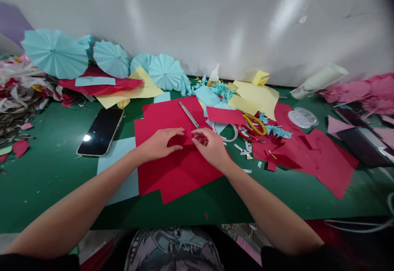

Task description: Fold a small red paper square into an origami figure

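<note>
Head view: left hand (pixel 160 144) is holding thumb and fingers apart, right hand (pixel 213 147) narrow, any grip unclear, while red paper (pixel 181 171) is lying beneath both on the desk (pixel 55 193), yellow-handled scissors (pixel 264 128) sitting rightward, seemingly for easy reach.

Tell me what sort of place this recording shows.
Probably a paper-craft workspace, perhaps a small workshop: red paper sheets lie spread on a green table, with yellow-handled scissors and pleated blue paper discs further back.
</note>
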{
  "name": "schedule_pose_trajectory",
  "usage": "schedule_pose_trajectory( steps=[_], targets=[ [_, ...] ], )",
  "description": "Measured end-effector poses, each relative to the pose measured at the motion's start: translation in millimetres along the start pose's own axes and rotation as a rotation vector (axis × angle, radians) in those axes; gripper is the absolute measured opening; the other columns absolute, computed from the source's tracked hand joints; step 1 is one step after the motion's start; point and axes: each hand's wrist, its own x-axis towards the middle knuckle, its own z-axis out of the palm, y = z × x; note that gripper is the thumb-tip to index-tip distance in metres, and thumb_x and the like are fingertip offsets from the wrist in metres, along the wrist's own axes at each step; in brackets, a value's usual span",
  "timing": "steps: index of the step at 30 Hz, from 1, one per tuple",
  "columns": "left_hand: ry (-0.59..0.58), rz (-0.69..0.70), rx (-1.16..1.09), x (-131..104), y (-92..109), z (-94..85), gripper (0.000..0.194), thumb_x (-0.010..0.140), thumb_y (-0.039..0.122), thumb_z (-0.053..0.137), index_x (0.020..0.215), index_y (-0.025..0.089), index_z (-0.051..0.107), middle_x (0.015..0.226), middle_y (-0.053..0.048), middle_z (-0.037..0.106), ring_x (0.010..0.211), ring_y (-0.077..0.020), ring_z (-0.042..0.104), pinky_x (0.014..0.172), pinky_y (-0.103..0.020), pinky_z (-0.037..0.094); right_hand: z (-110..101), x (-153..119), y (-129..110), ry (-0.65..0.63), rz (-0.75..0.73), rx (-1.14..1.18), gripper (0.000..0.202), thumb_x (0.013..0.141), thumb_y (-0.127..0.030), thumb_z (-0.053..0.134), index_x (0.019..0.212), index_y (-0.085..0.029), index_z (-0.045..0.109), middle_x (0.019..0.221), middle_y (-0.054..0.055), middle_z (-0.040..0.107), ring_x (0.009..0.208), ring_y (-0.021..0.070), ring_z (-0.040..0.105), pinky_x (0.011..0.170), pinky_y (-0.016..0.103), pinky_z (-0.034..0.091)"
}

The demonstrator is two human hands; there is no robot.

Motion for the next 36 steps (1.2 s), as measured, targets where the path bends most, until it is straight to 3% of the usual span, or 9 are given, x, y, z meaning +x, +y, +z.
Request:
schedule_pose_trajectory(
  steps=[4,8,14,20,24,26,28,32,36],
  targets=[
    [0.044,-0.074,0.085,-1,8,10.3,0.038,0.086,0.034,0.048,0.118,0.014,0.053,0.131,-0.015,0.049,0.121,-0.027,0.047,0.099,-0.041,0.037,-2,-2,-5,0.035,0.05,0.053,0.019,0.082,-0.027,0.049,0.096,-0.017,0.059,0.088,0.007,0.065,0.08,0.0162,0.061,0.067,0.028,0.047],
    [0.078,-0.111,0.15,-5,18,22.5,0.043,0.089,0.032,0.04,0.118,0.003,0.052,0.131,-0.024,0.045,0.127,-0.0321,0.037,0.102,-0.048,0.031,-1,-3,-5,0.026,-0.013,0.027,0.024,0.081,-0.03,0.053,0.102,-0.019,0.056,0.096,0.008,0.064,0.089,0.0186,0.06,0.075,0.032,0.047],
    [0.125,-0.084,0.369,-10,29,31.3,0.041,0.091,0.027,0.03,0.112,0.004,0.056,0.119,-0.023,0.056,0.117,-0.0313,0.049,0.098,-0.046,0.038,0,-2,0,0.004,-0.005,0.057,0.027,0.077,-0.02,0.056,0.104,-0.019,0.056,0.097,0.007,0.066,0.09,0.0181,0.062,0.079,0.032,0.046],
    [0.095,-0.03,0.423,-14,37,31.8,0.04,0.088,0.017,0.029,0.108,0.0,0.06,0.112,-0.023,0.061,0.109,-0.0306,0.056,0.092,-0.046,0.043,0,2,7,0.044,0.024,0.152,0.015,0.074,-0.019,0.055,0.088,-0.018,0.063,0.083,0.004,0.068,0.078,0.016,0.063,0.071,0.029,0.048],
    [0.048,0.061,0.432,-19,25,21.5,0.037,0.088,0.023,0.036,0.105,0.007,0.064,0.109,-0.013,0.065,0.103,-0.026,0.06,0.093,-0.042,0.046,-1,5,10,0.07,0.094,0.205,0.013,0.072,-0.016,0.054,0.074,-0.018,0.066,0.077,0.002,0.069,0.073,0.0157,0.063,0.069,0.029,0.048],
    [0.032,0.111,0.44,-24,16,17.8,0.035,0.087,0.023,0.038,0.107,0.01,0.064,0.113,-0.01,0.064,0.109,-0.024,0.057,0.1,-0.042,0.041,-1,6,12,0.086,0.127,0.224,0.013,0.072,-0.016,0.053,0.072,-0.019,0.067,0.075,0.002,0.069,0.072,0.0158,0.063,0.068,0.029,0.048],
    [0.09,0.18,0.497,-30,8,17.8,0.038,0.088,0.022,0.036,0.115,0.008,0.059,0.121,-0.011,0.058,0.116,-0.0232,0.052,0.102,-0.041,0.039,-2,7,14,0.098,0.134,0.247,0.013,0.073,-0.018,0.053,0.073,-0.019,0.067,0.077,0.001,0.069,0.073,0.0158,0.063,0.069,0.029,0.048],
    [0.138,0.23,0.606,-40,9,26.0,0.04,0.089,0.02,0.033,0.118,0.003,0.055,0.123,-0.016,0.056,0.115,-0.0245,0.052,0.097,-0.038,0.044,-4,6,13,0.003,0.041,0.223,0.016,0.079,-0.023,0.051,0.084,-0.019,0.066,0.087,0.003,0.069,0.083,0.0161,0.063,0.077,0.031,0.047],
    [0.22,0.266,0.614,-45,23,35.0,0.037,0.089,0.016,0.034,0.109,0.001,0.06,0.113,-0.017,0.062,0.105,-0.0259,0.058,0.09,-0.04,0.049,-9,3,11,-0.174,-0.163,0.028,0.024,0.081,-0.031,0.055,0.101,-0.02,0.063,0.101,0.006,0.066,0.095,0.019,0.058,0.087,0.037,0.043]
  ],
)
